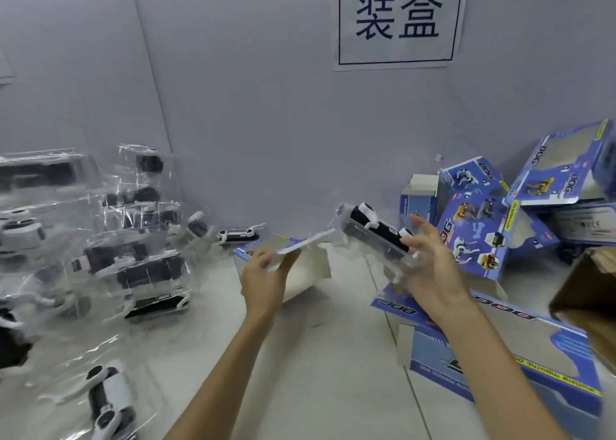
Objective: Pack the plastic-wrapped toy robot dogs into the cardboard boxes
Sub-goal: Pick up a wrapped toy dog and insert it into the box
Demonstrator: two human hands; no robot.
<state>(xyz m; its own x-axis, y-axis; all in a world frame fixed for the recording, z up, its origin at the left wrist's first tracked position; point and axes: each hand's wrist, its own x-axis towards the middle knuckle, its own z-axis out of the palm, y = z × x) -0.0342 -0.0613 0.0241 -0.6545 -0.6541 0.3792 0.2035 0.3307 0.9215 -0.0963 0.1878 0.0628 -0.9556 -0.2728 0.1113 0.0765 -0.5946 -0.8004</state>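
Two hands were up over the table: your left hand (266,278) gripped the open cardboard box (293,263) by its flap, mouth turned rightward. Your right hand (430,266) held the plastic-wrapped toy robot dog (375,231), fingers partly spread, tilted just beside that opening, not yet inside.

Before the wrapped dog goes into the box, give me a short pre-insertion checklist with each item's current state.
1. Right hand holds wrapped toy dog: ok.
2. Left hand holds open box: ok.
3. Box flap lifted clear of the opening: ok.
4. Dog lined up with the opening: not ok, it is beside the box and tilted.
5. Box interior free: cannot tell.
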